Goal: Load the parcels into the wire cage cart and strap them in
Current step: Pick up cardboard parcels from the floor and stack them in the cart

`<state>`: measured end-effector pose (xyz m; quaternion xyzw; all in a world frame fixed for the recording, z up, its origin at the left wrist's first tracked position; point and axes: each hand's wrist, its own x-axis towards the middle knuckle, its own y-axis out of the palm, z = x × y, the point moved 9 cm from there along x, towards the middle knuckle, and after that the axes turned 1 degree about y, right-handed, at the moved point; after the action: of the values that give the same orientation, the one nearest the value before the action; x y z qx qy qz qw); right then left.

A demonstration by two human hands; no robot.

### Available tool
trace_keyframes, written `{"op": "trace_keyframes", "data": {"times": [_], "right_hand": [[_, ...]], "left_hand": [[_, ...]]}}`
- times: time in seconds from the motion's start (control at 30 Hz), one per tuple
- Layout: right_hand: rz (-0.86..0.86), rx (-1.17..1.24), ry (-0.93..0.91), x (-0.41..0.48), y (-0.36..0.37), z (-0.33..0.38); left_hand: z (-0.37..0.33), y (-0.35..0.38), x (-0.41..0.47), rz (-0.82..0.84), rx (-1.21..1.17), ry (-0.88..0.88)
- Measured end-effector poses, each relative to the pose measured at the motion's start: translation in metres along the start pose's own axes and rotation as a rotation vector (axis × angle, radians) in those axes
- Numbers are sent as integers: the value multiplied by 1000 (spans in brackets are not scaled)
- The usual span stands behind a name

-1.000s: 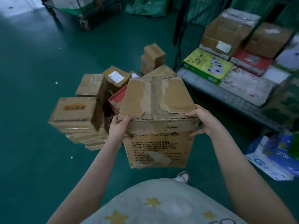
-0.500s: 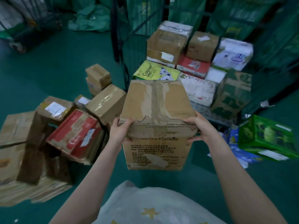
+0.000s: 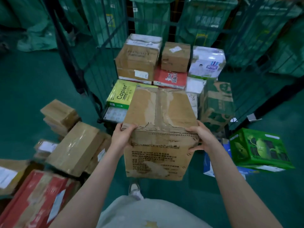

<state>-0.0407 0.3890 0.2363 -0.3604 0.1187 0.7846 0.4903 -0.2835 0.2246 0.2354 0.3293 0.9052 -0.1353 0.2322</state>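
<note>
A person holds a taped cardboard box (image 3: 161, 116) in both hands before the wire cage cart (image 3: 100, 66).

The box sits at the centre of the frame, lifted off the green floor (image 3: 24, 89). The left hand (image 3: 122, 137) grips its near left top corner and the right hand (image 3: 201, 139) grips its near right top corner, fingers curled over the edge. Just behind it, in the upper centre, the cart holds stacked parcels: a yellow-green Copier box (image 3: 120, 94), a large brown carton (image 3: 136, 63) and a red pack (image 3: 171, 78). Loose parcels (image 3: 74, 148) lie piled at the lower left, and a green gift box (image 3: 258, 148) stands at the right.
</note>
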Motion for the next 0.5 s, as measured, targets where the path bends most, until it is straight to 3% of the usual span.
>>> {"op": "trace_keyframes", "data": {"times": [0.5], "right_hand": [[-125,298,8,160,-23,129]], "left_hand": [[-140,116,202,119,109,93]]}}
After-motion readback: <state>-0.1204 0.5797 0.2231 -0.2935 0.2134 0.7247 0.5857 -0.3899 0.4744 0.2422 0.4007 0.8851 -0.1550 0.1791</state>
